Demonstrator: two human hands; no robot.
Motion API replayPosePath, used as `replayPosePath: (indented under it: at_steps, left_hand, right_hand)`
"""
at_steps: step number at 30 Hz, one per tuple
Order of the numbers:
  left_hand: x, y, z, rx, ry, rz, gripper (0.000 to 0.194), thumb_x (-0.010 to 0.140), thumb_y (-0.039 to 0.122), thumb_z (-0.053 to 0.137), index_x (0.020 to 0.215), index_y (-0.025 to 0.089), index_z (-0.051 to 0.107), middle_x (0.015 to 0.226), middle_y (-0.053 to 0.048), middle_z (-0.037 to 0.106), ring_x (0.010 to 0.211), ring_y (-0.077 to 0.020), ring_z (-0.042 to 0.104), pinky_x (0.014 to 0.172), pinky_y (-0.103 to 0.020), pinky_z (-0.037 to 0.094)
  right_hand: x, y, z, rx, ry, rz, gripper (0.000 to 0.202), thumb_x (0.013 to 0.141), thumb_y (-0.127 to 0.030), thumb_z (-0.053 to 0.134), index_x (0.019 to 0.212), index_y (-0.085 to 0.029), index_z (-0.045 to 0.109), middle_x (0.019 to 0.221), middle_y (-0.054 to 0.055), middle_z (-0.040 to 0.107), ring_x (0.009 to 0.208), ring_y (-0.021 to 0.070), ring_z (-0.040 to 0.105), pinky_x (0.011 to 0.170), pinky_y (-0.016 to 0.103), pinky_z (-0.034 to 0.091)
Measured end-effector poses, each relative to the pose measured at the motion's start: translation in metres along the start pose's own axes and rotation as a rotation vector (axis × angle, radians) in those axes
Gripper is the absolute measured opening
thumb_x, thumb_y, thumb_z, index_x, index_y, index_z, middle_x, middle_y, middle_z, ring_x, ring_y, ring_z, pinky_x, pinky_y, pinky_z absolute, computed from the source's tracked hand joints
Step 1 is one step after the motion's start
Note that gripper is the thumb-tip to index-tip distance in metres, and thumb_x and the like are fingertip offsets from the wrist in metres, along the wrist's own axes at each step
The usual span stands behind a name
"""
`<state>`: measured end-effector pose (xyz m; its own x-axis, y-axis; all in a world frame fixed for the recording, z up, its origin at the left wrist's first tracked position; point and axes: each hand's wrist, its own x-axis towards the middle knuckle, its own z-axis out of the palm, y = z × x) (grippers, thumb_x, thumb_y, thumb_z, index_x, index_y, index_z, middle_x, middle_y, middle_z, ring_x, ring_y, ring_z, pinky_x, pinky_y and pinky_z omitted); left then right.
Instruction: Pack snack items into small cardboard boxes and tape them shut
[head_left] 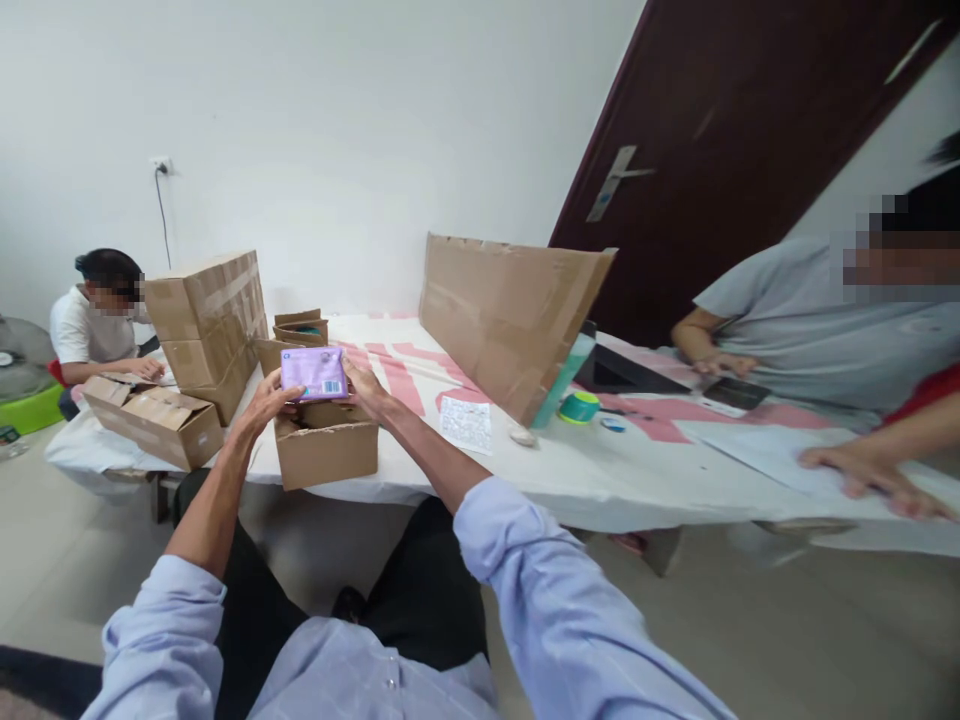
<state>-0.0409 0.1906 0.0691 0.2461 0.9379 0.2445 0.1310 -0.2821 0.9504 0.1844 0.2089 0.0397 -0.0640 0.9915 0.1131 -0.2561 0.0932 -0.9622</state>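
A purple plastic-wrapped packet (313, 372) with a barcode on its lower right is held up between my two hands. My left hand (268, 401) grips its left side, thumb along the lower front edge. On the packet's right edge are the closed fingers of my right hand (363, 387), partly hidden behind it. Just below the packet stands an open cardboard box (328, 455) at the table's front edge. What lies inside that box is mostly hidden by the packet and my hands.
Stacked cartons (202, 310) and an opened carton (161, 420) stand at the left. A large cardboard sheet (510, 320) leans upright mid-table, near a written paper (466, 424) and a tape roll (578, 406). A person (97, 325) sits far left; another (817, 330) sits right with a phone.
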Motion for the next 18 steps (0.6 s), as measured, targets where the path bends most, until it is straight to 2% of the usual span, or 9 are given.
replayPosePath:
  at_steps: [6, 11, 14, 18]
  left_hand:
    - [0.001, -0.015, 0.003, 0.012, -0.015, -0.066, 0.071, 0.063, 0.049, 0.093, 0.122, 0.016, 0.074, 0.119, -0.014, 0.079, 0.091, -0.0260, 0.075, 0.057, -0.026, 0.059]
    - [0.002, -0.019, 0.006, 0.010, -0.013, -0.086, 0.070, 0.063, 0.049, 0.094, 0.121, 0.016, 0.073, 0.118, -0.014, 0.079, 0.091, -0.0250, 0.075, 0.057, -0.024, 0.060]
    - [0.004, -0.018, 0.007, 0.014, -0.007, -0.084, 0.070, 0.061, 0.049, 0.094, 0.119, 0.017, 0.073, 0.114, -0.012, 0.080, 0.089, -0.0238, 0.075, 0.056, -0.023, 0.059]
    - [0.006, -0.012, 0.008, 0.028, 0.002, -0.067, 0.071, 0.060, 0.051, 0.093, 0.119, 0.016, 0.072, 0.113, -0.013, 0.080, 0.087, -0.0236, 0.075, 0.056, -0.023, 0.057]
  right_hand:
    - [0.004, 0.011, -0.001, -0.024, 0.038, 0.088, 0.046, 0.111, -0.056, 0.050, 0.124, -0.019, 0.075, 0.109, 0.010, 0.084, 0.096, 0.0229, 0.080, 0.089, 0.040, 0.068]
    - [0.003, 0.011, -0.002, -0.046, 0.063, 0.146, 0.045, 0.115, -0.050, 0.044, 0.129, -0.017, 0.072, 0.114, 0.012, 0.083, 0.100, 0.0208, 0.079, 0.090, 0.036, 0.066]
    - [0.002, 0.009, -0.005, -0.036, 0.028, 0.132, 0.049, 0.115, -0.053, 0.042, 0.128, -0.017, 0.072, 0.114, 0.012, 0.083, 0.101, 0.0206, 0.079, 0.091, 0.036, 0.066]
    - [-0.001, 0.006, -0.010, -0.013, -0.070, 0.073, 0.053, 0.108, -0.064, 0.051, 0.123, -0.018, 0.073, 0.109, 0.012, 0.084, 0.101, 0.0222, 0.079, 0.089, 0.038, 0.067]
